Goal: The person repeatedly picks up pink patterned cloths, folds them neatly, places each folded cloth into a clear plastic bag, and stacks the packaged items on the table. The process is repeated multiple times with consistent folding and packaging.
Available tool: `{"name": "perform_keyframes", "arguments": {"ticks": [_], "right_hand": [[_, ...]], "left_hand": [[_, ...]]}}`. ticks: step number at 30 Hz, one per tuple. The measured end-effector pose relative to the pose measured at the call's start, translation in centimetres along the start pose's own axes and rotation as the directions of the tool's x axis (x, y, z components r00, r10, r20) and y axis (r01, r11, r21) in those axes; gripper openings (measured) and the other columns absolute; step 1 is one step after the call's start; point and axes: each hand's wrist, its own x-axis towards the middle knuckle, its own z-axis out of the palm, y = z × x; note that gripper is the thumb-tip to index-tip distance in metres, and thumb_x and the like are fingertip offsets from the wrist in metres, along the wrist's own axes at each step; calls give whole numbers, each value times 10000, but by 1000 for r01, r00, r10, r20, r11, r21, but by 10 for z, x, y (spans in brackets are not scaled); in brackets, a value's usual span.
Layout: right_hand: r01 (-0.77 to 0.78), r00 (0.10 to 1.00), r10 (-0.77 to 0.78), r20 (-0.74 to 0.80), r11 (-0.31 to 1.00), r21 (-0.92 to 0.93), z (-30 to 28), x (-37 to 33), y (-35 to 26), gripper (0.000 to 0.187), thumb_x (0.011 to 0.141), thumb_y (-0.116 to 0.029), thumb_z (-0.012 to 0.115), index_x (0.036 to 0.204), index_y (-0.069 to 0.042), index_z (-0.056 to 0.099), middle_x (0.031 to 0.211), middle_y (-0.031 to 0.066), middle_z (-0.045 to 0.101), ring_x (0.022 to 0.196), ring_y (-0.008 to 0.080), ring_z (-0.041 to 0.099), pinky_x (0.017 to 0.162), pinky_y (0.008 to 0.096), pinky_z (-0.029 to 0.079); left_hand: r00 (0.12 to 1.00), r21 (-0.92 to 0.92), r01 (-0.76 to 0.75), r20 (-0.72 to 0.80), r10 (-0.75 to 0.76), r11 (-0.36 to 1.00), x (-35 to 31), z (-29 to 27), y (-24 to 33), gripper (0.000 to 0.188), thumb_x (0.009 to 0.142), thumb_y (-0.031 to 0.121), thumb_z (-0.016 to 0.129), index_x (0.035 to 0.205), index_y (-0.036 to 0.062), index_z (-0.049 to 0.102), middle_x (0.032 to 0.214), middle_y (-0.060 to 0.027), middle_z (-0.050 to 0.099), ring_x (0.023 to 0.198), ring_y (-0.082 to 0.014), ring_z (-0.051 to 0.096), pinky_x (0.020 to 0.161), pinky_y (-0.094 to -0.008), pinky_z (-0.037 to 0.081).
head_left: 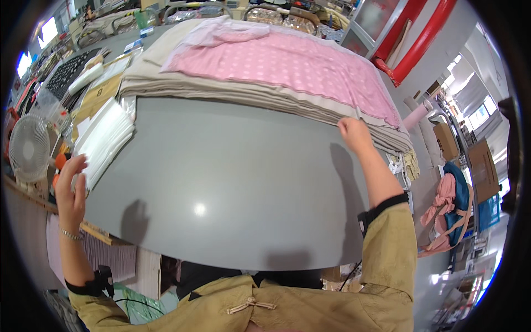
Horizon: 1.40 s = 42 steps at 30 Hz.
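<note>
My left hand (72, 188) is raised at the table's left edge, fingers apart and thumb out. It is beside a stack of thin white plastic sheets or bags (108, 138), and nothing shows in its grasp. My right hand (355, 134) is closed at the front edge of a thick pile of beige folded cloth (221, 90). A short thin dark thing pokes up beside its fingers, too small to name. Over the pile lies a pink cloth with pale dots (265, 61), its pale edge turned over at the far left.
The grey tabletop (232, 166) lies between my hands and the pile. At the left stand a white fan (30, 146) and a brown-yellow package (99, 94). A red pipe (423, 41) rises at the back right. Pink and teal cloths (451, 207) hang at the right near cardboard boxes (482, 169).
</note>
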Motion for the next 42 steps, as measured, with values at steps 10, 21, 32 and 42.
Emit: {"name": "perform_keyframes", "arguments": {"ticks": [10, 21, 32, 42], "right_hand": [[-14, 903, -4, -431, 999, -37, 79, 106, 20, 167, 825, -186, 638, 918, -51, 667, 915, 148, 660, 880, 348, 615, 778, 437, 490], [273, 576, 102, -811, 911, 309, 10, 82, -1, 141, 945, -79, 466, 969, 18, 566, 982, 156, 629, 901, 300, 605, 799, 364, 470], [-237, 897, 222, -381, 972, 7, 34, 7, 75, 243, 802, 4, 547, 1044, 5, 567, 1034, 194, 600, 966, 388, 568, 831, 443, 472], [359, 920, -306, -246, 909, 210, -54, -143, -82, 224, 737, -90, 654, 943, -7, 621, 909, 184, 635, 861, 365, 610, 793, 442, 495]], "left_hand": [[904, -552, 319, 420, -74, 770, 150, 237, 73, 269, 995, 147, 479, 1175, -20, 587, 1007, -107, 660, 924, -169, 642, 827, -300, 510], [638, -573, 650, 768, -51, -499, 209, 380, 115, 553, 1005, 401, 423, 1349, -32, 407, 1240, -179, 560, 1131, -262, 581, 942, -378, 496], [904, -977, 211, 185, -386, 26, 236, 311, 83, 187, 957, 149, 527, 1081, 14, 567, 963, -58, 624, 846, -164, 613, 771, -292, 507], [795, -794, 331, 526, -302, -511, 98, 283, 110, 365, 976, 233, 501, 1256, -1, 497, 1165, -102, 608, 1046, -217, 602, 880, -364, 509]]}}
